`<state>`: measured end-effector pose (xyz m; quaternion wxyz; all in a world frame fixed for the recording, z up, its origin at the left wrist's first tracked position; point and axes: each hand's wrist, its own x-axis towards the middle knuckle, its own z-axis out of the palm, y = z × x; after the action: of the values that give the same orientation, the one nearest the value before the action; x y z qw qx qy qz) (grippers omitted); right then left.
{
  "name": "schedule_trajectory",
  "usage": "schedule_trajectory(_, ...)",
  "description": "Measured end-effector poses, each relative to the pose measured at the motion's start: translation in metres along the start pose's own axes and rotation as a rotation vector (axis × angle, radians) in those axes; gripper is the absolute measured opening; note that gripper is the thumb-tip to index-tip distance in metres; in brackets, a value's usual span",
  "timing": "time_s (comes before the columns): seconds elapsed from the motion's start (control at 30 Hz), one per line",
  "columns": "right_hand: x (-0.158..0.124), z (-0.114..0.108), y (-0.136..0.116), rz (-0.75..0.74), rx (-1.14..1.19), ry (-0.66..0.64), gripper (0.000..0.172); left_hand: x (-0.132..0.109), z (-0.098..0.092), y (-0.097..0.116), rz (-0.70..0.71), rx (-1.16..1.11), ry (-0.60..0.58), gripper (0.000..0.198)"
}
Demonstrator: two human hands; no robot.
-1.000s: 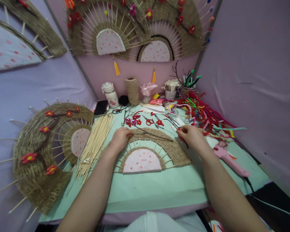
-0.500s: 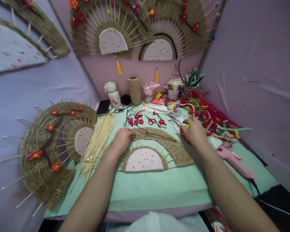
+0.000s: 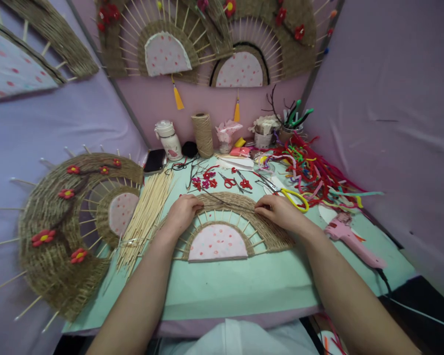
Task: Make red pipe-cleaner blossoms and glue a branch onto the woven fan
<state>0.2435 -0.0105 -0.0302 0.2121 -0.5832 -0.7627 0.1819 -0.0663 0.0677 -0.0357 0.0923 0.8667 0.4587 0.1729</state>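
A half-round woven twine fan (image 3: 268,232) with a pink dotted centre lies on the mint mat in front of me. A thin dark twig (image 3: 222,199) runs along its top arc. My left hand (image 3: 182,210) rests on the fan's upper left edge with its fingers curled onto the weave. My right hand (image 3: 279,211) lies on the upper right of the fan, fingers stretched toward the twig's end and holding nothing. Yellow-handled scissors (image 3: 294,197) lie just beyond my right hand.
A bundle of bamboo sticks (image 3: 148,212) and a finished flowered fan (image 3: 59,222) lie to the left. Red scissors (image 3: 228,182), small red flowers (image 3: 203,183), a twine spool (image 3: 203,133), a phone (image 3: 155,160) and pipe cleaners (image 3: 311,170) fill the back. A pink glue gun (image 3: 350,237) lies right.
My right hand has moved from the scissors at the right back onto the fan's upper right edge. The yellow-handled scissors now lie uncovered on the mat. My left hand has stayed put.
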Motion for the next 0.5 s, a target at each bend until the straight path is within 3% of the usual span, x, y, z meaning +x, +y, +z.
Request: schedule_trajectory(0.5, -0.0004, 0.0026, 0.0018, 0.033, -0.018, -0.066, 0.013, -0.0024, -0.009, 0.0003, -0.04, -0.007, -0.052, 0.022)
